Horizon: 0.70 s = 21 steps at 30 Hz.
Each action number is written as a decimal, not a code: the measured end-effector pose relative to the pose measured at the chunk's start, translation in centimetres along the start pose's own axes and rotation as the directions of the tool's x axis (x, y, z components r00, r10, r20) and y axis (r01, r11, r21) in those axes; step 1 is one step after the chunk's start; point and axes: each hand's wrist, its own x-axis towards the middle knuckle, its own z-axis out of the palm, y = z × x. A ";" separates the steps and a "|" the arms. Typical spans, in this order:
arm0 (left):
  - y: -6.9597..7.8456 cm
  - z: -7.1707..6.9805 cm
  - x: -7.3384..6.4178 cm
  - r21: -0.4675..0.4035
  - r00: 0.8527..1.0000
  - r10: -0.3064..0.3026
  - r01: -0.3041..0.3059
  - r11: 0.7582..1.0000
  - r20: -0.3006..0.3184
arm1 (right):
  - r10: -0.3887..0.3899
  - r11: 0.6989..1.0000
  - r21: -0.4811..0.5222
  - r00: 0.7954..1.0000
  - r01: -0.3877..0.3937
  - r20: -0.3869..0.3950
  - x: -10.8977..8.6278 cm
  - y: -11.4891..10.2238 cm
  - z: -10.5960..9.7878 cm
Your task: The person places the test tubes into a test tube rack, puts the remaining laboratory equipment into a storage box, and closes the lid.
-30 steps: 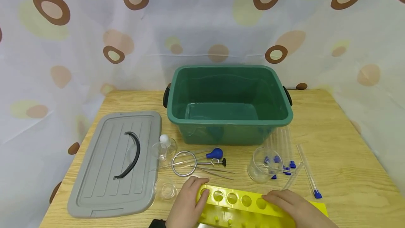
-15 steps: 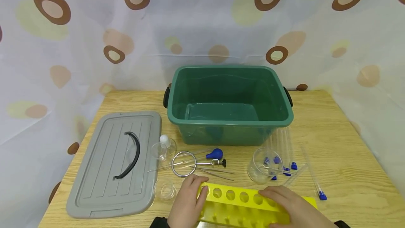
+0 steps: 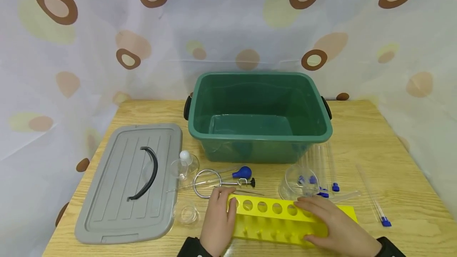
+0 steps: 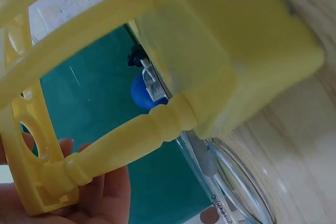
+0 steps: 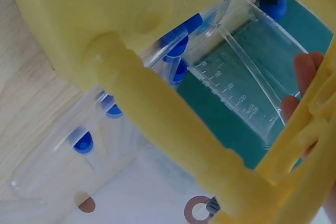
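A yellow test tube rack point(image 3: 265, 225) with a row of round holes along its top lies at the table's near side, in front of the glassware. My left hand point(image 3: 218, 225) grips its left end, fingertips over the top bar. At the other end my right hand point(image 3: 332, 225) holds the rack, thumb low on the front and fingers over the top. In the left wrist view, fingers point(image 4: 113, 192) show behind the rack's post point(image 4: 131, 140). A clear beaker point(image 3: 296, 185) stands just behind the rack, with a glass rod leaning in it.
A green bin point(image 3: 260, 138) stands at the back, its grey lid point(image 3: 121, 185) at left. Between lie a ring clamp point(image 3: 197, 185), a blue rubber bulb point(image 3: 243, 172) and small glassware point(image 3: 187, 213). Several blue-ended tubes point(image 3: 335, 173) lie right of the beaker, one point(image 3: 376, 205) farther right.
Both hands have moved the rack away from the near edge, toward the beaker. The loose tubes on the right have shifted rightward, and a short clear one has turned.
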 end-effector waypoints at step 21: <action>-0.9 2.2 3.0 -0.235 0.971 -0.162 0.117 0.965 -0.178 | -0.018 1.000 -0.008 0.997 0.018 -0.075 2.8 2.2 -0.2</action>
